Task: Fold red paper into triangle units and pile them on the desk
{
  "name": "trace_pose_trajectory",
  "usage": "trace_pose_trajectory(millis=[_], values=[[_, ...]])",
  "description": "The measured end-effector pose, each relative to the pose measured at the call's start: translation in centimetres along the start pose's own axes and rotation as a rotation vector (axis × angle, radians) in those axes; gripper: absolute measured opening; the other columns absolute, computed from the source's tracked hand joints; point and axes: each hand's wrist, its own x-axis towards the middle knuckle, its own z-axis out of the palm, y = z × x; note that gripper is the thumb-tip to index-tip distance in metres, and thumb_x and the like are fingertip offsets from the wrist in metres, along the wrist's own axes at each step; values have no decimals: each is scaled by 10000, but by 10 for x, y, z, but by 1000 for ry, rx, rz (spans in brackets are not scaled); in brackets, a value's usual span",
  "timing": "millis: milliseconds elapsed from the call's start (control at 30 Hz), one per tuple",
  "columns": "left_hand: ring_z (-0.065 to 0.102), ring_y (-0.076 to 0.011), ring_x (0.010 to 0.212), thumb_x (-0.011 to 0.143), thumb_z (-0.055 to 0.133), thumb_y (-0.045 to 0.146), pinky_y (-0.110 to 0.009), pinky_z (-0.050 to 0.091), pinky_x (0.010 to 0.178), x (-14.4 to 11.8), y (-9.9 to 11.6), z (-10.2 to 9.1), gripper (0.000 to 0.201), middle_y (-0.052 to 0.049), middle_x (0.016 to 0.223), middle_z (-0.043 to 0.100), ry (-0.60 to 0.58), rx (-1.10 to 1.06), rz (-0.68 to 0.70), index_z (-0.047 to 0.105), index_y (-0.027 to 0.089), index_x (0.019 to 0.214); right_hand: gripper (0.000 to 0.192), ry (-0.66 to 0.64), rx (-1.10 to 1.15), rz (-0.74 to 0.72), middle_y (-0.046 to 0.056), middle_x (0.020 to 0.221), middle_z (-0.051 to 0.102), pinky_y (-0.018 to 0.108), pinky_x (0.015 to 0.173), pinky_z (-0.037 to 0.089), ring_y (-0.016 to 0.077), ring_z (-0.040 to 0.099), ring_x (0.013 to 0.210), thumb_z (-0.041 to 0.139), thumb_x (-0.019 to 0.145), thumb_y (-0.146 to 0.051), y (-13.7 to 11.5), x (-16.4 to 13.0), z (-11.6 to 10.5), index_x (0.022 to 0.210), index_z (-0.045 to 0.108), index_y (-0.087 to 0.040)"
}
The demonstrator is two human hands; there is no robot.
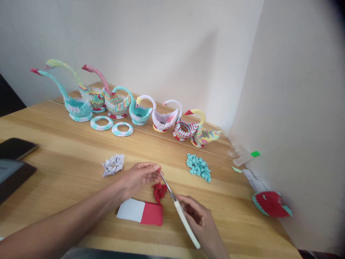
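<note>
My left hand point(142, 176) pinches a small red paper piece point(159, 170) between thumb and fingertips. Scissors point(185, 223) with white handles are in my right hand point(198, 216), their blades pointing up-left so the tips meet the red piece. Below my left fingers lies a small pile of folded red paper pieces point(159, 191). Closer to me are a white paper rectangle point(130, 210) and a red paper rectangle point(152, 213), side by side. A pile of pale grey folded pieces point(113, 165) sits left of my hands, and a turquoise pile point(198, 167) sits to the right.
Several folded-paper swans point(140, 111) stand in a row along the wall. Two turquoise-and-white paper rings point(122, 124) lie before them. A dark phone point(17, 148) and another dark device point(13, 176) are at left. A red paper model point(271, 204) sits at right.
</note>
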Motion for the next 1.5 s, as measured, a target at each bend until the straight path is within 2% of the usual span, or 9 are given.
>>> trace_pose_trajectory(millis=[133,300,400,500,633,867,1200,1367,1500], values=[[677,-166,735,674,833,317,-280,520,757,1,-2,-1,245,-75,774,747,1,16,3,744,111,771,273,2,-136,-85,53,776,671,229,556,476,161,593,622,615,815,-310,2,-2,3,1027,740,-194],[675,-184,745,644,848,313,-294,505,761,3,-4,0,259,-90,805,755,85,104,72,760,112,781,352,90,-355,-315,93,919,678,284,731,509,210,641,798,585,847,-247,4,-5,11,1186,680,-234],[670,-186,753,640,848,328,-294,502,766,2,-2,2,267,-91,792,756,104,132,104,766,112,772,304,34,-214,-189,64,834,668,257,644,505,184,621,706,594,849,-297,3,-2,11,1121,712,-226],[671,-172,740,615,866,322,-286,517,770,1,1,2,275,-74,784,753,64,37,74,759,111,756,315,-21,4,-26,52,779,664,241,568,485,168,594,643,628,822,-404,1,0,6,1037,744,-205],[683,-154,718,658,847,288,-255,532,749,2,2,-2,239,-61,761,741,29,-77,31,746,106,776,366,-35,113,53,57,755,662,234,500,456,155,556,580,693,747,-456,-2,0,0,994,761,-195],[678,-146,681,708,812,245,-250,537,716,2,1,-1,170,-64,738,735,32,-84,-11,733,106,766,364,-31,95,41,58,732,645,232,497,447,150,527,572,696,735,-472,-5,0,2,958,773,-194],[666,-139,692,617,871,317,-242,537,713,0,1,2,284,-59,743,741,39,-62,-22,744,109,762,321,-35,64,28,60,770,669,240,549,469,163,562,624,692,749,-421,-5,1,2,962,768,-194],[665,-142,695,629,864,324,-247,536,718,1,1,1,286,-63,739,739,18,-48,-18,746,104,768,316,-30,68,18,68,794,684,256,619,494,184,603,686,688,757,-423,-3,1,1,971,767,-206],[663,-139,690,622,867,328,-245,538,714,2,1,0,294,-60,735,734,26,-48,-21,745,103,766,290,-37,59,3,67,803,683,247,610,485,177,597,675,683,765,-393,0,0,1,974,766,-210]])
